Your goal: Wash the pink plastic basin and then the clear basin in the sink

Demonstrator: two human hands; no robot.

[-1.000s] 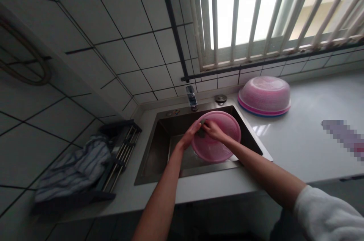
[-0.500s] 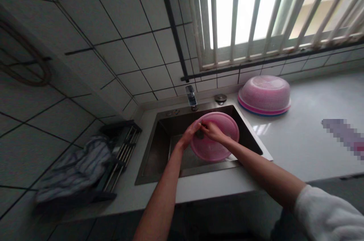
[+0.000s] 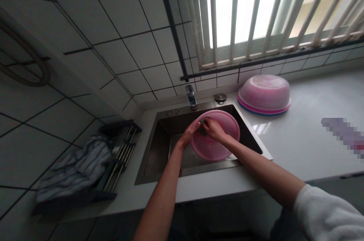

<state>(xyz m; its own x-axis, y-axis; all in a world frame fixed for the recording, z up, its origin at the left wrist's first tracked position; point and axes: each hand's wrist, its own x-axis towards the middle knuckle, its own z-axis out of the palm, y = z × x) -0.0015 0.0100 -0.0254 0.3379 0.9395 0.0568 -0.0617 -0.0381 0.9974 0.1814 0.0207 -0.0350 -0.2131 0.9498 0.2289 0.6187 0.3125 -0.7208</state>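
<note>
A round pink plastic colander (image 3: 213, 151) is tilted inside the steel sink (image 3: 155, 154), its perforated inner side facing me. At its left rim, my left hand (image 3: 189, 134) is closed on the edge. My right hand (image 3: 214, 129) is over the inside of the colander, its fingers closed on a small dark greenish scouring pad (image 3: 203, 130). That pad lies against the colander wall near the left rim, partly hidden by the fingers.
A faucet (image 3: 191, 97) stands behind the sink, with a round metal drain plug (image 3: 220, 98) beside it. Stacked upside-down pink basins (image 3: 265, 95) sit on the counter (image 3: 301, 138) to the right. At left, a striped cloth (image 3: 82, 165) hangs over a dark rack (image 3: 122, 157).
My right hand and the scouring pad have shifted slightly right and up along the inside of the colander. The colander has tipped a little; my left hand keeps its hold on the rim.
</note>
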